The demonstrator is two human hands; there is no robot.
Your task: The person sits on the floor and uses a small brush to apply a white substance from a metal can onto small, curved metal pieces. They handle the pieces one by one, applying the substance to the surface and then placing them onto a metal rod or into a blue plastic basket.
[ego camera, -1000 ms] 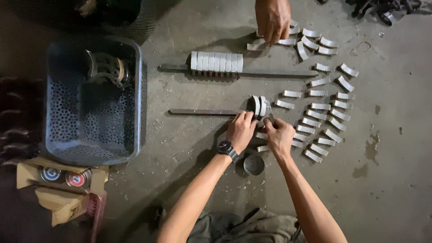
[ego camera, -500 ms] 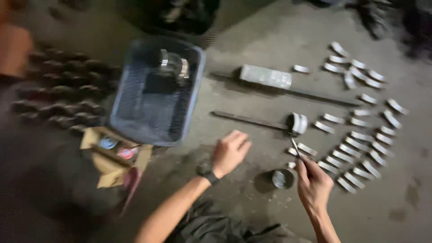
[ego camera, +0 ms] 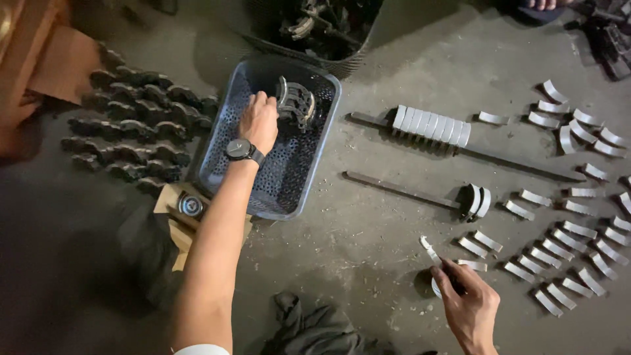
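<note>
My left hand [ego camera: 260, 119], with a black wristwatch, reaches into a grey perforated plastic basket [ego camera: 220, 154] and touches a stack of curved metal shells [ego camera: 296, 102] at its far end; whether it grips them I cannot tell. My right hand [ego camera: 470, 309] rests low on the floor and holds a thin bright metal piece [ego camera: 430, 251] that sticks up to the left. A small round tin sits hidden under that hand. Two curved shells [ego camera: 478, 201] stand on the end of a flat metal bar [ego camera: 401, 189].
A longer bar carries a row of shells [ego camera: 431, 125]. Several loose half shells [ego camera: 565, 253] lie in rows at the right. Dark cast parts [ego camera: 131, 128] are lined up at the left, a cardboard box [ego camera: 181, 213] lies by the basket, a crate of parts [ego camera: 315, 26] beyond.
My left hand left the floor near the shells and went up and left into the basket. The view swung left. My right hand stayed low with the thin piece.
</note>
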